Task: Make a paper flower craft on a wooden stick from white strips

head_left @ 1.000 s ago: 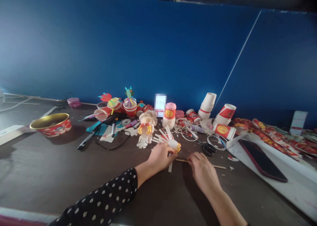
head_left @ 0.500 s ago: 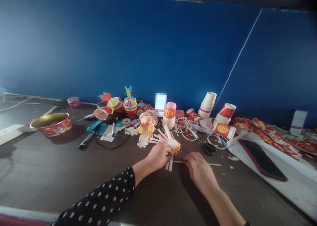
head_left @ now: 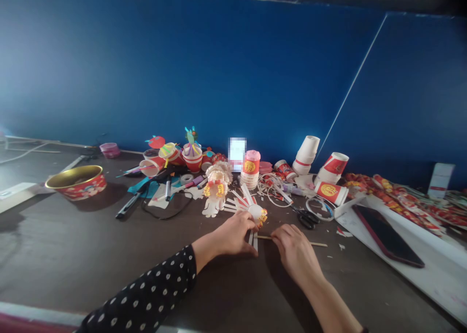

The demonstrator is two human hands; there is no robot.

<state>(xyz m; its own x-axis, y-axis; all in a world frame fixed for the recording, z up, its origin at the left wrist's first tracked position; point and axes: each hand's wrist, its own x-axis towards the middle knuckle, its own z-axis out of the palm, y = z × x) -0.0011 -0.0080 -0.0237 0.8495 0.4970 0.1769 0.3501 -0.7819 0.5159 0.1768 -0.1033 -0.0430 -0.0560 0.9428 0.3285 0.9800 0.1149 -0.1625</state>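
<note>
My left hand rests on the dark table and pinches a paper cup cut into white strips, with strips hanging below my fingers. My right hand lies just to the right, fingers closed on a thin wooden stick that lies flat and points right. The two hands almost touch. A finished cut-cup figure with yellow marks stands just behind my left hand.
Black scissors lie behind my right hand. Stacked red and white paper cups, decorated cups, a tape roll and pens crowd the back. A red and gold bowl sits left. A dark phone lies on a white board right.
My left hand has drawn the cut cup slightly toward me and lowered it, so its strips now hang near the stick's left end. My right hand stays on the stick.
</note>
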